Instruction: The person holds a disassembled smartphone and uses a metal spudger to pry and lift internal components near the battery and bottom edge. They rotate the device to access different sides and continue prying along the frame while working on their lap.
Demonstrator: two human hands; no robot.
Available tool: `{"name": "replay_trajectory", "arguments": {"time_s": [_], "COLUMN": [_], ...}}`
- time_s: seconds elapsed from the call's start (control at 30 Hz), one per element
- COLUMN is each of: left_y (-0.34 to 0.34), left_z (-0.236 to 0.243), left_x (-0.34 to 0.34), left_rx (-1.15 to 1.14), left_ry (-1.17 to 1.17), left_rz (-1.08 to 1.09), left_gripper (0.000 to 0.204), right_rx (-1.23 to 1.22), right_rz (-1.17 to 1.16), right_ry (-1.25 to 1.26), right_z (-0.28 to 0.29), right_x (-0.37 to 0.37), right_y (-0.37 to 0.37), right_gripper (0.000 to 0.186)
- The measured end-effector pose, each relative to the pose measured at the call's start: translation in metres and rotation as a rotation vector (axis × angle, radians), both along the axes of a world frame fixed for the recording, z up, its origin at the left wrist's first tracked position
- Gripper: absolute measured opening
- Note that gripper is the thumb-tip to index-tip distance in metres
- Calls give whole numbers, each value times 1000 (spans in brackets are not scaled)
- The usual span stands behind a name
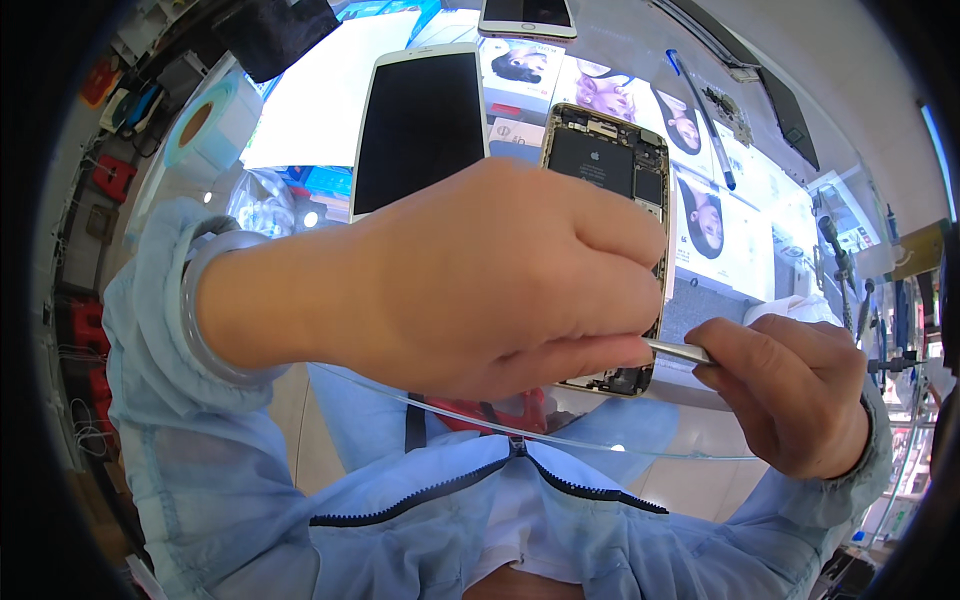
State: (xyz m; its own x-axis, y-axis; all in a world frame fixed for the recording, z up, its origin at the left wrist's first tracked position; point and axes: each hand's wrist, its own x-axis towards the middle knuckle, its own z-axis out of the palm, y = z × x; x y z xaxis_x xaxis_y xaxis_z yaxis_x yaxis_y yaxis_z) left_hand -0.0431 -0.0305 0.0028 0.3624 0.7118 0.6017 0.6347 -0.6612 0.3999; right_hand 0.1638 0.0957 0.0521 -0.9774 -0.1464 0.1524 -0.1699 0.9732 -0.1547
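Observation:
An opened phone body [648,185], its battery and inner parts bare, lies on the glass counter in front of me. Across its middle my left hand [490,280] is closed, fingers curled down; the fingertips, and anything in them, are hidden. My right hand [785,385], at the phone's near right side, pinches a slim tapered silver metal tool [680,350]. The tool points left, its far end meeting or passing behind my left fingers. Left of the phone body lies a white-framed phone screen [420,120] with a black face, partly covered by my left hand.
Another white phone [527,18] lies at the far edge. A blue pen [702,120] and small dark bits [728,115] are at the far right. A tape roll [208,125] stands at the left, near a clear plastic bag [262,203]. Printed boxes [735,235] show under the glass.

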Motion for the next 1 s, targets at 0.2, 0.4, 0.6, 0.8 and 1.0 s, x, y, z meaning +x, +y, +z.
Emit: {"name": "replay_trajectory", "arguments": {"time_s": [0.2,0.4,0.6,0.8,1.0], "left_y": [0,2,0,-1,-5], "left_z": [-1,-1,1,0,5], "left_x": [-2,-5,-7,-7,-6], "left_rx": [-77,-164,-234,-298,-490], "left_ry": [-73,-141,-164,-243,-342], "left_rz": [-15,-40,-36,-35,-32], "left_gripper": [12,9,8,9,11], "right_rx": [3,-7,-26,-31,-25], "right_rz": [30,29,18,17,25], "right_ry": [74,96,90,99,93], "right_z": [-6,-6,-6,-6,-7], "right_x": [0,-2,-3,-3,-3], "right_y": [4,5,7,8,9], "right_gripper": [29,30,27,25,25]}}
